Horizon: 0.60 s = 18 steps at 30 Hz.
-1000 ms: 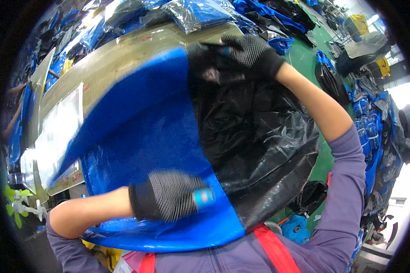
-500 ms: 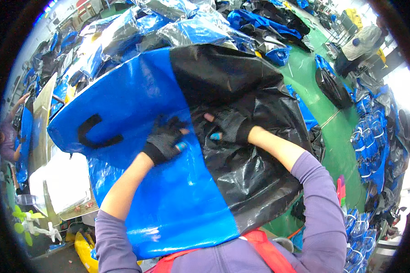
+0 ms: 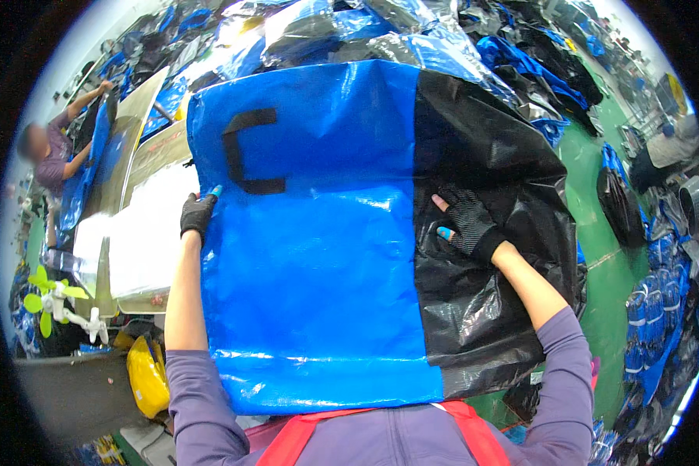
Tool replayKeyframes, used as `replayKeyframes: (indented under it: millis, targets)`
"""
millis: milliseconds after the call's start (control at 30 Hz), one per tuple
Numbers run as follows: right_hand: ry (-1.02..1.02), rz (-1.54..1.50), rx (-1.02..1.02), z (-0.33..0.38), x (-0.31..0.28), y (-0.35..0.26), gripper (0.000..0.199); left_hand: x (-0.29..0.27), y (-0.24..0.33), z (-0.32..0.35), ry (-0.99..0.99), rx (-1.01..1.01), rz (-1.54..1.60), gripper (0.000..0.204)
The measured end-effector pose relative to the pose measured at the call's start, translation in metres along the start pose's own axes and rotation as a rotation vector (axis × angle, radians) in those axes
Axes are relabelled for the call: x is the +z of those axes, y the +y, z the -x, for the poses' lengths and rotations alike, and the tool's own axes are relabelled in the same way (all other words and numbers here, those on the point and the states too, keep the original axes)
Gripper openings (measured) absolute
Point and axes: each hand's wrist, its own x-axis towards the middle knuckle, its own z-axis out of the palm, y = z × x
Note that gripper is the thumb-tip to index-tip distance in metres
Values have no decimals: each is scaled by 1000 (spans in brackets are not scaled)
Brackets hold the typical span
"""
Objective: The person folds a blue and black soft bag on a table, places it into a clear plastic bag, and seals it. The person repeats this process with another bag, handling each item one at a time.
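A large glossy tarpaulin panel, blue on the left and black on the right, lies spread in front of me. A black bracket-shaped mark shows on its upper left part. My left hand, in a dark fingerless glove, is closed at the panel's left edge, with its blue-wrapped thumb on top and its other fingers partly hidden. My right hand, gloved alike, rests flat on the black part with its fingers apart; one of its fingertips is blue-wrapped too.
Plastic-wrapped blue and black goods are heaped beyond the panel. A person handles blue material beside a pale table on the left. A green fan and yellow bag are at lower left; tied blue bundles stand right.
My left hand has gone from the panel's middle to its left edge. The panel has turned and lies straighter and flatter. My right hand stays on the black part.
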Motion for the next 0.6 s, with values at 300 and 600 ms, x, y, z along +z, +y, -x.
replayKeyframes:
  millis: [300,600]
  targets:
    - [-18,20,43,-7,-7,-7,56,-40,-14,-21,297,231,-408,71]
    - [21,72,81,-11,5,-6,61,24,66,77,-212,392,1045,32]
